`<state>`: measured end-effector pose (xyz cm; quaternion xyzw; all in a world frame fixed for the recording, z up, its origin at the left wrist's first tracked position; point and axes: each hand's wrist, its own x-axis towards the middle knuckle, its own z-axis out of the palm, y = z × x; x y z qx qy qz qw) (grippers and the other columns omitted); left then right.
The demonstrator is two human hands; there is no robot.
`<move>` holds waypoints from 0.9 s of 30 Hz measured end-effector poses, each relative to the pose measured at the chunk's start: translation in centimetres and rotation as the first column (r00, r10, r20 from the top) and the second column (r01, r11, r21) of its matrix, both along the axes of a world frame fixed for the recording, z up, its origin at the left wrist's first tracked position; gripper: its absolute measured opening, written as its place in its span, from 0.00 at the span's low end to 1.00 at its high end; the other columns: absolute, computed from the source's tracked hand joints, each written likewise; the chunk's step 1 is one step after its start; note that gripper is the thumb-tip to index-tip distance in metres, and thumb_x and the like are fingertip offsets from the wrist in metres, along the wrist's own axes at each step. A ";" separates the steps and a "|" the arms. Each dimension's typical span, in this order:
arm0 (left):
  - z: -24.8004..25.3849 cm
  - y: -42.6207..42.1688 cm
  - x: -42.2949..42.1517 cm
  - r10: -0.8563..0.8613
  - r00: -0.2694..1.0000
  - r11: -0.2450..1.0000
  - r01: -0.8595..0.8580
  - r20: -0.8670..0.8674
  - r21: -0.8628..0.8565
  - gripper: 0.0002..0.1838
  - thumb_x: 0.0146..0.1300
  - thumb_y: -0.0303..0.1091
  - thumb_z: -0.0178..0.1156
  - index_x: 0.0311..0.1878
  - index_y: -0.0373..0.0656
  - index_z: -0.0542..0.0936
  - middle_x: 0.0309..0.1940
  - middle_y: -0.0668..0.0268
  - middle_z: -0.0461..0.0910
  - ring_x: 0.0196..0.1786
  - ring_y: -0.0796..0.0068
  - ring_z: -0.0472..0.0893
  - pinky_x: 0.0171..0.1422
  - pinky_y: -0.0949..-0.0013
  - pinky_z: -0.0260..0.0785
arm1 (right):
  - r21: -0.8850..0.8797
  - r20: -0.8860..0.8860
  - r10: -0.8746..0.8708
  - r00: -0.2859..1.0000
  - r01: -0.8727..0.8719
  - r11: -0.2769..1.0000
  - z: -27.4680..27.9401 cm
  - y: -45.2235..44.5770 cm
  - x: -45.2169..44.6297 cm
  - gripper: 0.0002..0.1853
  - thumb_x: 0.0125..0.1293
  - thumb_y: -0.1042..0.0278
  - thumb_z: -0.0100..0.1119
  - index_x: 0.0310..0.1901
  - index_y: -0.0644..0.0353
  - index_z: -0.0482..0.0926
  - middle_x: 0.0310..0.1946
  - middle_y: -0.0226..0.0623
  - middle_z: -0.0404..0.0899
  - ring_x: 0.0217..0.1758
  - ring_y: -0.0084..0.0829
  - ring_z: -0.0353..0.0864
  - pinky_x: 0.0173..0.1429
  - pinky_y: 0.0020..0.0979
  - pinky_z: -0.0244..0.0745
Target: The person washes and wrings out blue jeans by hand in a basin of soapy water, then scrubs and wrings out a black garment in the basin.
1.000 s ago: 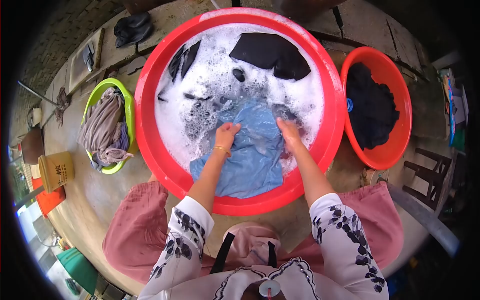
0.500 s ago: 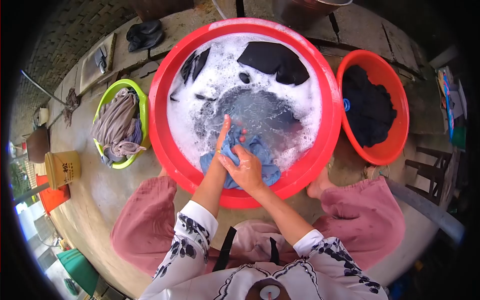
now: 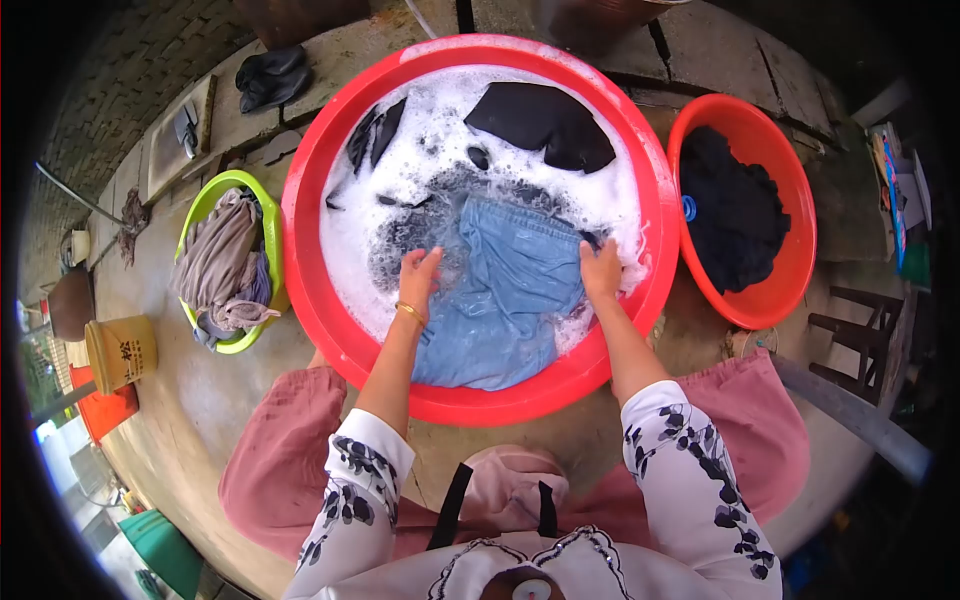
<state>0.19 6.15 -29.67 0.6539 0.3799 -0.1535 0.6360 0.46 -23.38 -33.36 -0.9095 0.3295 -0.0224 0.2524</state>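
Observation:
A wet light-blue denim garment (image 3: 510,290) with a gathered, waistband-like edge lies spread across the near half of a big red basin (image 3: 340,345) of foamy water. My right hand (image 3: 602,272) grips its upper right corner, where a bit of dark cloth shows at the fingertips. At the garment's left side is my left hand (image 3: 418,278), over the suds, fingers partly curled and apart, with nothing visible in them. A gold bracelet circles that wrist. Black cloth (image 3: 545,122) floats in the foam at the far side of the basin.
To the left stands a lime-green basket (image 3: 278,240) of greyish clothes. An orange-red tub (image 3: 806,250) with dark clothes is at the right, close to the basin. Farther out are a yellow bucket (image 3: 130,350), a dark stool (image 3: 855,335) and black shoes (image 3: 272,78).
My hands were together on the bunched blue garment; now they are apart. The garment has opened out flat, with my right hand at its upper right corner and my left hand at its left.

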 end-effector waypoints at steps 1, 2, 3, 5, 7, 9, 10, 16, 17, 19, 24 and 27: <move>-1.9 -0.9 -1.2 -0.002 1.000 1.000 0.002 -0.007 0.002 0.26 0.52 0.52 0.64 0.43 0.38 0.76 0.43 0.62 0.74 0.41 0.74 0.74 0.45 0.68 0.67 | 0.002 -0.007 -0.002 1.000 0.002 1.000 -0.1 1.6 0.0 0.21 0.61 0.52 0.54 0.46 0.63 0.75 0.41 0.56 0.77 0.47 0.53 0.76 0.52 0.47 0.69; -3.2 -2.6 -3.0 -0.332 0.943 0.889 0.300 0.035 0.347 0.25 0.51 0.50 0.65 0.42 0.38 0.77 0.42 0.60 0.75 0.41 0.69 0.75 0.46 0.66 0.67 | 0.021 0.062 0.109 0.992 -0.111 0.994 0.3 4.7 0.1 0.22 0.60 0.53 0.56 0.50 0.61 0.73 0.41 0.55 0.77 0.47 0.52 0.76 0.52 0.46 0.69; -3.8 -3.8 -3.9 -0.622 0.782 0.583 0.496 -0.039 0.644 0.24 0.50 0.48 0.66 0.42 0.37 0.77 0.41 0.58 0.75 0.41 0.64 0.75 0.46 0.63 0.67 | 0.033 0.135 0.215 0.967 -0.222 0.975 0.8 6.3 0.2 0.25 0.58 0.55 0.58 0.54 0.59 0.70 0.42 0.55 0.78 0.48 0.51 0.77 0.52 0.46 0.70; -3.0 -4.4 -3.7 -0.620 0.784 0.614 0.506 -0.025 0.606 0.23 0.48 0.45 0.67 0.41 0.36 0.78 0.40 0.56 0.75 0.42 0.60 0.75 0.47 0.61 0.67 | 0.209 -0.014 0.510 0.860 -0.496 0.843 1.8 6.5 0.1 0.27 0.57 0.54 0.59 0.56 0.57 0.70 0.44 0.55 0.76 0.49 0.52 0.76 0.53 0.46 0.69; -2.2 -3.4 -4.2 -0.606 0.795 0.650 0.508 -0.018 0.565 0.22 0.47 0.43 0.68 0.39 0.34 0.78 0.40 0.54 0.76 0.42 0.56 0.74 0.47 0.60 0.66 | 0.419 -0.097 0.773 0.627 -0.679 0.603 2.1 5.3 -0.3 0.28 0.56 0.53 0.60 0.57 0.55 0.70 0.47 0.56 0.75 0.50 0.52 0.75 0.54 0.46 0.69; -1.2 -0.6 -3.5 -0.698 0.713 0.569 0.499 0.063 0.654 0.21 0.46 0.39 0.69 0.37 0.33 0.76 0.36 0.54 0.75 0.40 0.57 0.74 0.45 0.63 0.67 | 0.447 -0.302 0.660 0.687 -0.510 0.735 2.3 1.1 0.5 0.29 0.53 0.54 0.63 0.56 0.53 0.70 0.46 0.55 0.75 0.50 0.51 0.75 0.54 0.44 0.69; -0.4 -0.4 -3.6 -0.668 0.736 0.599 0.443 0.111 0.667 0.18 0.48 0.38 0.69 0.37 0.35 0.76 0.34 0.57 0.77 0.40 0.63 0.75 0.44 0.65 0.67 | 0.450 -0.296 0.666 0.685 -0.515 0.730 2.3 1.0 0.5 0.29 0.53 0.54 0.63 0.56 0.53 0.70 0.46 0.55 0.75 0.50 0.51 0.75 0.54 0.44 0.69; -1.0 -6.5 -4.5 0.410 0.902 0.809 -0.292 0.134 -0.510 0.18 0.56 0.44 0.66 0.42 0.42 0.77 0.36 0.65 0.79 0.34 0.72 0.77 0.38 0.67 0.71 | 0.549 0.294 0.193 0.936 -0.331 0.767 3.5 9.4 -4.5 0.21 0.53 0.65 0.63 0.50 0.59 0.75 0.41 0.50 0.78 0.44 0.48 0.79 0.48 0.40 0.72; 0.9 -6.6 -4.1 0.413 0.899 0.807 -0.289 0.144 -0.515 0.18 0.56 0.44 0.66 0.42 0.42 0.77 0.36 0.65 0.79 0.34 0.72 0.77 0.38 0.67 0.71 | 0.505 0.331 0.335 0.882 -0.466 0.726 5.9 11.5 -5.9 0.19 0.53 0.66 0.63 0.48 0.60 0.75 0.41 0.49 0.77 0.41 0.50 0.78 0.46 0.40 0.73; 6.1 -6.4 -3.6 0.308 0.936 0.547 -0.320 -0.169 -0.773 0.19 0.59 0.51 0.60 0.40 0.44 0.77 0.33 0.65 0.79 0.32 0.69 0.78 0.42 0.66 0.73 | 0.442 0.316 0.449 0.836 -0.548 0.710 11.3 14.5 -9.7 0.17 0.54 0.63 0.64 0.45 0.60 0.76 0.38 0.48 0.77 0.39 0.51 0.78 0.43 0.42 0.72; 5.5 -3.5 -6.3 0.086 0.994 0.487 0.010 0.059 -0.873 0.24 0.62 0.58 0.53 0.46 0.46 0.77 0.32 0.67 0.78 0.30 0.73 0.75 0.37 0.66 0.72 | 0.305 0.286 0.551 0.784 -0.620 0.723 20.3 15.7 -11.3 0.14 0.54 0.58 0.64 0.32 0.61 0.78 0.30 0.45 0.77 0.33 0.48 0.78 0.34 0.42 0.72; 8.2 -6.5 -8.4 0.407 0.913 0.387 -0.204 -0.032 -0.899 0.16 0.62 0.54 0.55 0.35 0.51 0.76 0.28 0.66 0.77 0.28 0.72 0.75 0.36 0.66 0.72 | 0.197 0.362 0.560 0.745 -0.649 0.735 18.3 15.8 -8.5 0.15 0.56 0.54 0.61 0.25 0.58 0.77 0.23 0.44 0.77 0.27 0.49 0.77 0.30 0.44 0.70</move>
